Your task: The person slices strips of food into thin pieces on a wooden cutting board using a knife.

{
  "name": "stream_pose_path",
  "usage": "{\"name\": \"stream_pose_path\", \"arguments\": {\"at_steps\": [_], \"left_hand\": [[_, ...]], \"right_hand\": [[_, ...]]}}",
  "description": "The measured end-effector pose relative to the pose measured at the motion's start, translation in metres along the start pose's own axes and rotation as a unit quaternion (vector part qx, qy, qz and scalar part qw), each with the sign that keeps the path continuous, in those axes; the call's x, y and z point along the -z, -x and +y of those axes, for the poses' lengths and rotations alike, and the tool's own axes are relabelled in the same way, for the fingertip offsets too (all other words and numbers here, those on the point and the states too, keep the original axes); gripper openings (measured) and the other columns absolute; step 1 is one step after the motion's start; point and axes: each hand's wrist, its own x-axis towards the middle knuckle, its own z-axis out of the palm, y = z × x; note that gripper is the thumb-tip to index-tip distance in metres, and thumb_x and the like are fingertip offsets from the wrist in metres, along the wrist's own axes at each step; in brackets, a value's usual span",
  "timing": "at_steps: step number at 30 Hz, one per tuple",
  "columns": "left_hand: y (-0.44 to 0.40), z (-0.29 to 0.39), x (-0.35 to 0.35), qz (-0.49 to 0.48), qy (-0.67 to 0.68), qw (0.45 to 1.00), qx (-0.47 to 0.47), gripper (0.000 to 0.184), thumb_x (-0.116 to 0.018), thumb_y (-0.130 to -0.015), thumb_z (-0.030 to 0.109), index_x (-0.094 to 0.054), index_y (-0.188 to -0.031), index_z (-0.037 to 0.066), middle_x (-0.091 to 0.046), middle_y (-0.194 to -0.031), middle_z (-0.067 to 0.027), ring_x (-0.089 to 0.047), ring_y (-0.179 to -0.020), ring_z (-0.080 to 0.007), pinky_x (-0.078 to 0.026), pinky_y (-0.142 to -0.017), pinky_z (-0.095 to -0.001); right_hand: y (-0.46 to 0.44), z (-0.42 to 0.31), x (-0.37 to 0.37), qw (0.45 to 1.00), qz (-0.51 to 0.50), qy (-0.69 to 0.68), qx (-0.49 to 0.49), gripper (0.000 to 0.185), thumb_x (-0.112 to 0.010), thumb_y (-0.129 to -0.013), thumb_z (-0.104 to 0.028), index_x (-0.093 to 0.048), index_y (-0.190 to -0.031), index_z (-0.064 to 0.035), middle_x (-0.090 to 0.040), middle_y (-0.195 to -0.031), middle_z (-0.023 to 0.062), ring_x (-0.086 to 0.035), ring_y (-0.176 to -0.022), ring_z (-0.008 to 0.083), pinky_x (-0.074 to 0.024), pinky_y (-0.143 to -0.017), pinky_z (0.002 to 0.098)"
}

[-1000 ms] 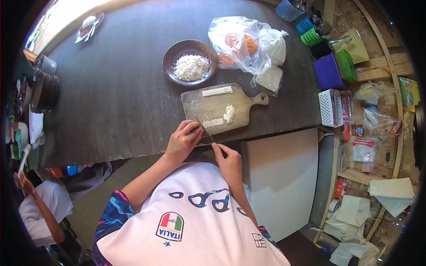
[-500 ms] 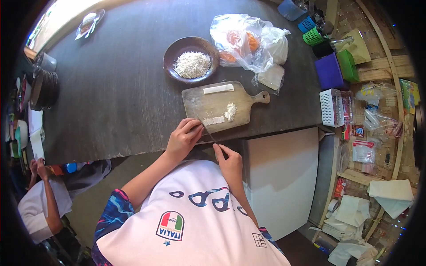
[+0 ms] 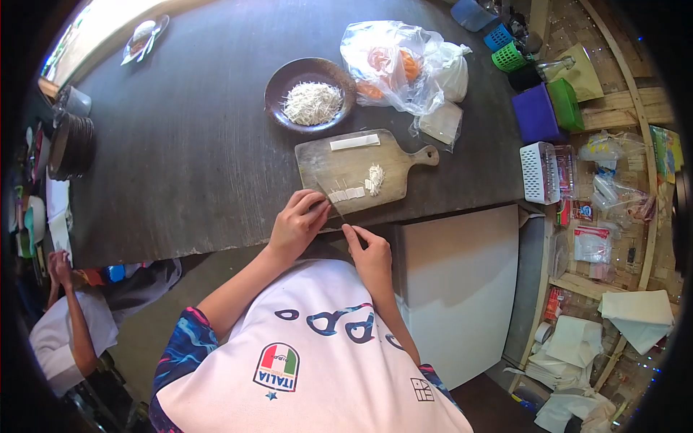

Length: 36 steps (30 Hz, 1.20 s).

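We grip the thin knife [image 3: 337,209] in our right hand [image 3: 369,254], while our left hand [image 3: 297,219] curls at the near left corner of the cutting board [image 3: 344,167], though we cannot tell what its fingertips pinch. On the board lie the cut pieces [image 3: 348,194], a small pile of slivers [image 3: 375,179] and one long white strip [image 3: 354,142]. Just beyond, the bowl of shreds [image 3: 273,102] and the plastic bag [image 3: 393,68] crowd the far side of our tabletop [image 3: 180,144], with a flat packet [image 3: 441,123] near the board's handle.
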Motion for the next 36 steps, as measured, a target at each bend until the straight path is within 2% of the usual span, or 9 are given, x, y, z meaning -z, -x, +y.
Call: {"name": "stream_pose_path", "arguments": {"at_steps": [3,6,12,21,27,36], "left_hand": [[0.002,-0.002,-0.002,0.004,0.019,1.0,0.009,0.02,-0.083,-0.091,0.002,-0.083,-0.111,0.004,-0.075,-0.118,-0.007,-0.071,-0.116,-0.03,-0.063,-0.095,-0.042],[0.002,-0.001,-0.001,0.004,0.007,1.0,0.001,0.017,-0.082,-0.093,0.005,-0.082,-0.109,0.001,-0.074,-0.118,-0.0081,-0.071,-0.117,-0.0295,-0.063,-0.092,-0.0411],[0.0,0.002,0.002,0.004,0.002,1.0,0.007,0.017,-0.083,-0.092,0.005,-0.082,-0.11,0.002,-0.074,-0.117,-0.0078,-0.071,-0.116,-0.0293,-0.063,-0.093,-0.0411],[0.001,0.0,0.002,0.002,0.012,1.0,0.006,0.018,-0.083,-0.091,0.004,-0.083,-0.109,0.003,-0.075,-0.117,-0.0075,-0.072,-0.115,-0.0292,-0.063,-0.091,-0.0411],[0.002,0.0,0.0,0.014,0.022,1.0,0.014,0.017,-0.085,-0.09,0.003,-0.084,-0.107,0.004,-0.076,-0.115,-0.0067,-0.072,-0.113,-0.0293,-0.062,-0.094,-0.0413],[0.001,-0.002,0.001,0.017,0.031,0.999,0.01,0.016,-0.082,-0.093,0.005,-0.083,-0.109,0.003,-0.075,-0.117,-0.007,-0.071,-0.113,-0.0293,-0.063,-0.092,-0.0412]], "right_hand": [[0.005,0.002,0.007,1.0,-0.014,0.005,-0.001,0.055,-0.076,-0.102,-0.056,-0.085,-0.118,-0.0048,-0.081,-0.101,0.0261,-0.08,-0.098,0.044,-0.0613,-0.087,0.0461],[0.012,0.003,0.01,0.999,-0.03,-0.008,-0.032,0.056,-0.076,-0.102,-0.057,-0.085,-0.118,-0.0044,-0.081,-0.101,0.0267,-0.079,-0.1,0.0444,-0.0614,-0.088,0.0464],[-0.001,0.009,-0.004,0.999,0.015,-0.007,0.032,0.056,-0.076,-0.102,-0.057,-0.085,-0.119,-0.0039,-0.081,-0.1,0.0261,-0.08,-0.098,0.0431,-0.0615,-0.086,0.0461],[-0.001,0.005,-0.002,1.0,-0.01,-0.016,0.008,0.055,-0.076,-0.102,-0.056,-0.085,-0.119,-0.0043,-0.081,-0.093,0.0236,-0.081,-0.091,0.0417,-0.0614,-0.084,0.0446],[0.013,0.004,0.009,1.0,-0.013,-0.001,-0.01,0.055,-0.076,-0.102,-0.056,-0.085,-0.119,-0.0052,-0.082,-0.095,0.0234,-0.08,-0.093,0.0428,-0.0613,-0.085,0.045],[0.007,0.005,0.005,1.0,-0.011,0.003,0.01,0.055,-0.076,-0.102,-0.057,-0.085,-0.119,-0.0055,-0.081,-0.096,0.0248,-0.08,-0.095,0.0431,-0.0612,-0.086,0.0458]]}}
